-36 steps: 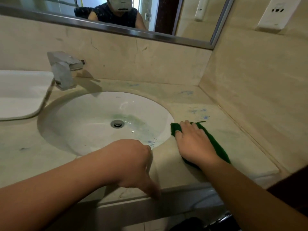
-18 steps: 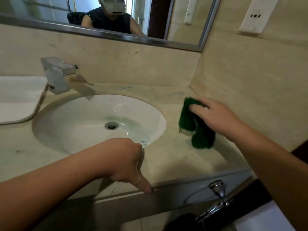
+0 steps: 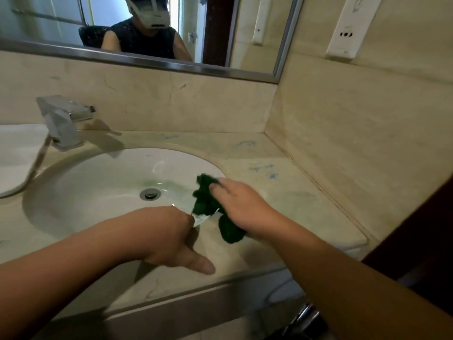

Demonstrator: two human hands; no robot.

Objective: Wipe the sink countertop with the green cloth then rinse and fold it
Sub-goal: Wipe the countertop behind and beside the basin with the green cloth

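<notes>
The green cloth (image 3: 208,202) is bunched up at the right rim of the white sink basin (image 3: 98,192), partly on the beige marble countertop (image 3: 294,207). My right hand (image 3: 240,204) grips the cloth from above. My left hand (image 3: 169,236) rests on the counter's front edge below the basin, fingers curled under and thumb pointing right; it holds nothing that I can see. Blue smears mark the counter right of the basin and along the back. A green tint lies in the basin near the drain (image 3: 150,193).
A chrome faucet (image 3: 62,121) stands at the back left of the basin. A white object (image 3: 14,155) lies at the far left. A mirror (image 3: 147,33) runs above the backsplash and a side wall with a socket (image 3: 345,33) closes the right.
My right hand has carried the cloth from the back right of the counter down and left to the basin's right rim. My left hand has stayed on the front edge.
</notes>
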